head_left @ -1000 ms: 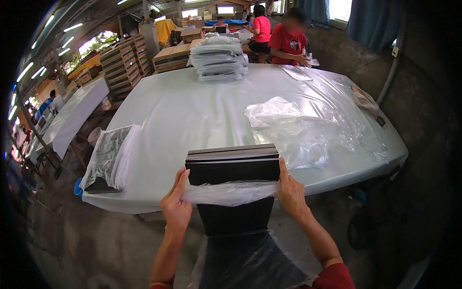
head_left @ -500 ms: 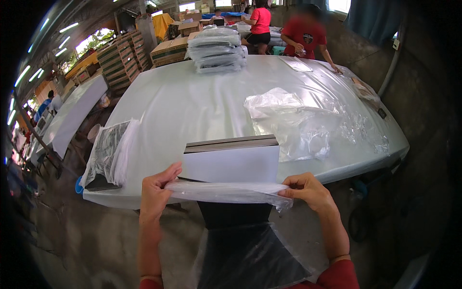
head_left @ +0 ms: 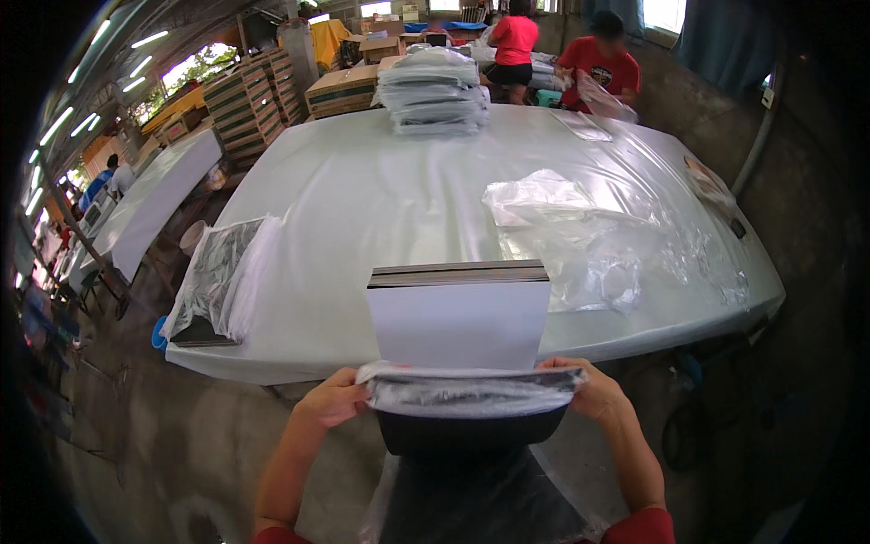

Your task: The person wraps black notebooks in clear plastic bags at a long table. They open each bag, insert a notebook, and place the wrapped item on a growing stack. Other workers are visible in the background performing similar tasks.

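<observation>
Close in front of me, a clear plastic bag [head_left: 471, 392] is bunched into a stretched band. My left hand [head_left: 337, 396] is closed on its left end. On its right end my right hand [head_left: 594, 390] is closed too, with some fingers hidden behind the film. A stack of thin flat panels [head_left: 458, 317], white on the face and dark along the top edges, stands upright at the table's near edge. The band crosses in front of its lower part. Below the band is a black panel surface [head_left: 471, 431], and lower still a black sheet under clear plastic [head_left: 480, 499].
A plastic-covered table [head_left: 381, 199] spreads ahead. Loose clear bags [head_left: 580, 245] lie on its right, a bag with dark panels [head_left: 217, 281] at its left corner, and a pile of wrapped packs [head_left: 430, 95] at the far side. Co-workers in red [head_left: 603, 68] stand beyond.
Both hands have come lower and nearer to me with the bag, and its band now shows a wider mouth. The far right co-worker has lifted a clear plastic piece.
</observation>
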### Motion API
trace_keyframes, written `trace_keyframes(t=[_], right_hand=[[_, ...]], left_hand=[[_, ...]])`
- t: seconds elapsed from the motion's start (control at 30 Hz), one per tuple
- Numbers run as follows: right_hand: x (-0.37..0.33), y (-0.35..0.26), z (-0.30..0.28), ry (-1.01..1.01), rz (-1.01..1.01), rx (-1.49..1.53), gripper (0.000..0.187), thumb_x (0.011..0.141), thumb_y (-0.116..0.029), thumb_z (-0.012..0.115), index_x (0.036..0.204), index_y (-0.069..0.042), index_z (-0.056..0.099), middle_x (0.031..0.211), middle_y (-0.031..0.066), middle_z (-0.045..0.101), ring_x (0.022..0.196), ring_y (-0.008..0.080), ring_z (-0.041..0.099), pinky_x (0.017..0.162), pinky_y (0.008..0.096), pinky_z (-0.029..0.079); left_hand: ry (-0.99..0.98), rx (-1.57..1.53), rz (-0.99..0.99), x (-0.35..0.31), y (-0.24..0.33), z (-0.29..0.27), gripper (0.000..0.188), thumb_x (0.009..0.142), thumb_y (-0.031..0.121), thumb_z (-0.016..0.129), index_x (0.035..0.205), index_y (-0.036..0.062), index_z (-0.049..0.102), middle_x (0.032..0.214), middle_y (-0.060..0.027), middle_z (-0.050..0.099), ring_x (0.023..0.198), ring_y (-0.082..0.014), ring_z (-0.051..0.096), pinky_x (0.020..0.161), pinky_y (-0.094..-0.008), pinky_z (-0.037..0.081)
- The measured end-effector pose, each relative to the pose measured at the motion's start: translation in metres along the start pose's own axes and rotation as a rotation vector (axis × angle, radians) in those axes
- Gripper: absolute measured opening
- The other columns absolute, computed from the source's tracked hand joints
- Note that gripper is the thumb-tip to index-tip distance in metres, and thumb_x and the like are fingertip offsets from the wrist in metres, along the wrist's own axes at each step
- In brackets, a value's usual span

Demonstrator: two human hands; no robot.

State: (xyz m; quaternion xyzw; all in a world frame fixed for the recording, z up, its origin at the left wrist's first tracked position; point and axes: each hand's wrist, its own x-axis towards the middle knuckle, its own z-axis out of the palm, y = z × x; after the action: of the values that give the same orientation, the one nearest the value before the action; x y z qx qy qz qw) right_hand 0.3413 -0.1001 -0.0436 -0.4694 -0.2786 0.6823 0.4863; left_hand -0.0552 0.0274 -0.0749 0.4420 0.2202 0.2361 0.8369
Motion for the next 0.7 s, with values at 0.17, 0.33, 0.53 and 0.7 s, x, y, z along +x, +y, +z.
trace_keyframes(t=[0.17,0.33,0.53,0.7], right_hand=[[-0.026,-0.042,0.035,-0.136,-0.051,0.046,0.032,0.075,-0.004,0.067,0.104,-0.001,0.054,0.087,0.0045,0.059,0.077,0.0103,0.059,0.065,0.0197,0.044],[-0.011,0.012,0.012,0.035,0.077,0.202,0.031,0.078,-0.005,0.065,0.106,0.001,0.054,0.094,0.0081,0.061,0.083,0.0149,0.061,0.074,0.0237,0.047],[-0.042,0.006,0.010,-0.134,0.032,0.212,0.046,0.077,-0.006,0.067,0.116,-0.001,0.045,0.095,0.0112,0.061,0.082,0.0150,0.061,0.078,0.0267,0.048],[-0.030,0.024,0.012,0.040,0.198,0.336,0.043,0.077,-0.004,0.067,0.115,-0.001,0.048,0.097,0.0074,0.061,0.085,0.0169,0.062,0.077,0.0298,0.050]], left_hand=[[-0.066,-0.145,0.093,-0.012,0.022,0.032,0.034,0.090,0.007,0.045,0.120,-0.0097,0.049,0.116,-0.0151,0.057,0.108,-0.0232,0.056,0.095,-0.0378,0.042],[0.110,-0.163,-0.127,-0.017,-0.043,-0.005,0.031,0.090,0.009,0.046,0.116,-0.0057,0.054,0.119,-0.0143,0.056,0.107,-0.0207,0.057,0.093,-0.0364,0.044],[-0.009,-0.449,0.259,-0.036,-0.010,0.069,0.036,0.081,0.001,0.059,0.116,-0.0038,0.055,0.122,-0.0158,0.054,0.106,-0.0206,0.057,0.084,-0.0329,0.050],[0.329,-0.301,0.061,-0.030,-0.089,0.013,0.057,0.077,-0.001,0.062,0.130,-0.0007,0.041,0.123,-0.0178,0.053,0.105,-0.0217,0.057,0.084,-0.0340,0.051]])
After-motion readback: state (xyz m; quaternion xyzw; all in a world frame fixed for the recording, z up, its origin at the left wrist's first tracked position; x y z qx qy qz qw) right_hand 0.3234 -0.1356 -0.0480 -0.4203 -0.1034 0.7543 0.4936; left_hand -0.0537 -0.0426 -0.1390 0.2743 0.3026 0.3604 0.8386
